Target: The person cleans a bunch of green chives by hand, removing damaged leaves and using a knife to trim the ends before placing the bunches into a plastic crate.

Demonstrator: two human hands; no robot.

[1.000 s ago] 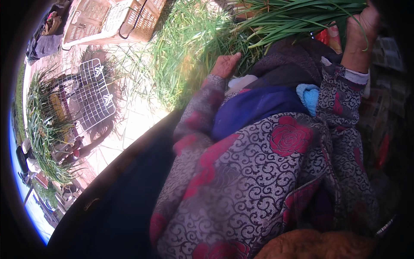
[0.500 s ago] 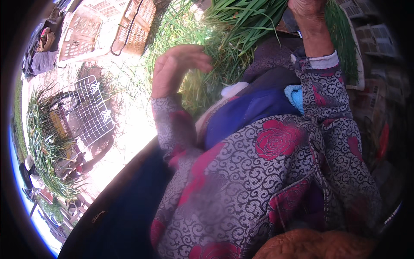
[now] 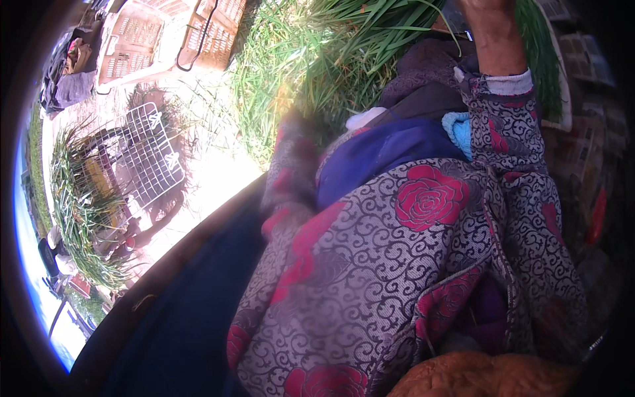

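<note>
My left hand (image 3: 288, 106) is a smear of motion over the loose green grass-like leaves (image 3: 284, 59); its fingers cannot be made out. The patterned grey and red sleeve (image 3: 288, 169) behind it reaches forward. At the top edge, my right hand (image 3: 488, 8) is cut off by the frame, so its fingers are hidden. Just left of it lies a bunch of long, flat green leaves (image 3: 383, 16). Whether the right hand grips any of these leaves cannot be seen.
A pale plastic crate (image 3: 135, 49) with a dark handle stands at the far left. Nearer is a white wire grid (image 3: 155, 155) beside a heap of green leaves (image 3: 83, 212). More long leaves (image 3: 537, 66) lie at the right. A blue cloth (image 3: 390, 159) covers my lap.
My left hand has swung from a raised, bent position, fingers outstretched, forward and down toward the leaves. The right hand has slipped slightly further past the top edge. The view has shifted a little.
</note>
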